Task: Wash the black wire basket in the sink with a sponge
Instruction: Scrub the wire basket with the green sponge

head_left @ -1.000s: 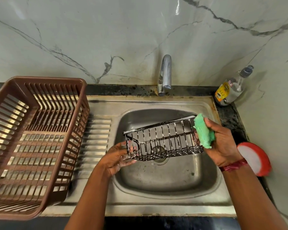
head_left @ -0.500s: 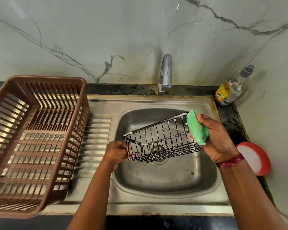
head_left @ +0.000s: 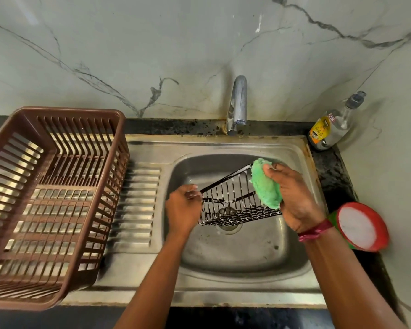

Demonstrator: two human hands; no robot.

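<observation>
— How do the arms lie?
— Both bare forearms reach forward. The left hand [head_left: 183,212] is curled, knuckles up, gripping the left end of the black wire basket [head_left: 233,200].
— And the right?
— The right hand [head_left: 294,195] sits farther forward, thumb and fingers wrapped round the green sponge [head_left: 265,186], pressing it against the basket's right end.

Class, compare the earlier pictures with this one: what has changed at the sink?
The wire basket tilted more steeply, right end up. The left hand closed round its left end. The right hand slid the sponge slightly left. Brown rack, tap and bottle stayed put.
</observation>
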